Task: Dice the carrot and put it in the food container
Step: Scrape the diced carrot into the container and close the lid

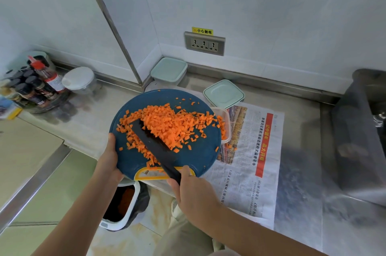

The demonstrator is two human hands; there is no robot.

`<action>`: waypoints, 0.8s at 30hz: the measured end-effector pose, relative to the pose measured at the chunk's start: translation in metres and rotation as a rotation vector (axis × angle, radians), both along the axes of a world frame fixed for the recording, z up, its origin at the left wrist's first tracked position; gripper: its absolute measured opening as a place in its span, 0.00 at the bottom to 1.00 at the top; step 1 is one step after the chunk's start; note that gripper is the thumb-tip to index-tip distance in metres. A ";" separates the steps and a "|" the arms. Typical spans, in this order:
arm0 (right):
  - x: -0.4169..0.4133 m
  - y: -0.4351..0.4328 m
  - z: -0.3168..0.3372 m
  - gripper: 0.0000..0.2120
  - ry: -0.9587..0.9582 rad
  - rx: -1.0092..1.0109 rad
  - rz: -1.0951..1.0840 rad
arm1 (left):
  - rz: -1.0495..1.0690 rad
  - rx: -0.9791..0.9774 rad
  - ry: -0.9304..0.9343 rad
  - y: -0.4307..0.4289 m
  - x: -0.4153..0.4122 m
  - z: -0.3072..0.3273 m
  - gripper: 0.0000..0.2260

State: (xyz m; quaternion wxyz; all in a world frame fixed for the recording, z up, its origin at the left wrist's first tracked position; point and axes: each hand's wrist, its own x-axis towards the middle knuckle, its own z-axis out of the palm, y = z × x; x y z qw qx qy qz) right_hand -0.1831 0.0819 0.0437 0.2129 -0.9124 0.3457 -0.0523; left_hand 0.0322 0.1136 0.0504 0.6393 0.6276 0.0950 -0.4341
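Blue cutting board [129,161] is lifted. The left hand [108,157] grips its rim and the right hand [194,191] grips a black knife [154,147] laid in the diced carrot [167,124]. The board hides most of the clear food container [227,130], which has some carrot inside. Nearby are 1 green-lidded box [169,69], 1 green lid [224,94], a newspaper [250,151], spice bottles [31,84] and a bin [121,205] below.
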 end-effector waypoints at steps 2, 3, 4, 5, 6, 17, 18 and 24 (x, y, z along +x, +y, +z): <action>-0.002 0.000 0.002 0.29 0.002 0.074 -0.015 | 0.002 0.000 0.004 0.001 -0.001 -0.001 0.23; -0.003 0.001 0.001 0.30 0.012 0.039 -0.012 | 0.002 0.000 0.009 0.001 -0.002 -0.001 0.22; -0.003 0.000 0.000 0.30 0.022 0.029 -0.011 | 0.004 0.004 0.015 0.001 -0.001 -0.001 0.22; -0.006 0.000 0.001 0.27 0.016 0.045 -0.013 | 0.003 0.013 0.021 0.001 -0.003 -0.002 0.22; -0.007 -0.001 0.000 0.24 0.010 0.064 -0.010 | 0.005 0.021 0.023 0.001 -0.003 -0.002 0.22; -0.030 -0.026 -0.013 0.33 0.087 -0.014 0.058 | 0.082 0.052 0.035 0.001 0.002 -0.005 0.20; -0.032 -0.028 -0.014 0.30 0.094 -0.005 0.037 | 0.091 0.047 0.032 0.001 0.003 -0.005 0.19; -0.038 -0.036 -0.022 0.26 0.055 -0.088 -0.024 | 0.123 0.054 0.005 -0.001 0.004 -0.001 0.18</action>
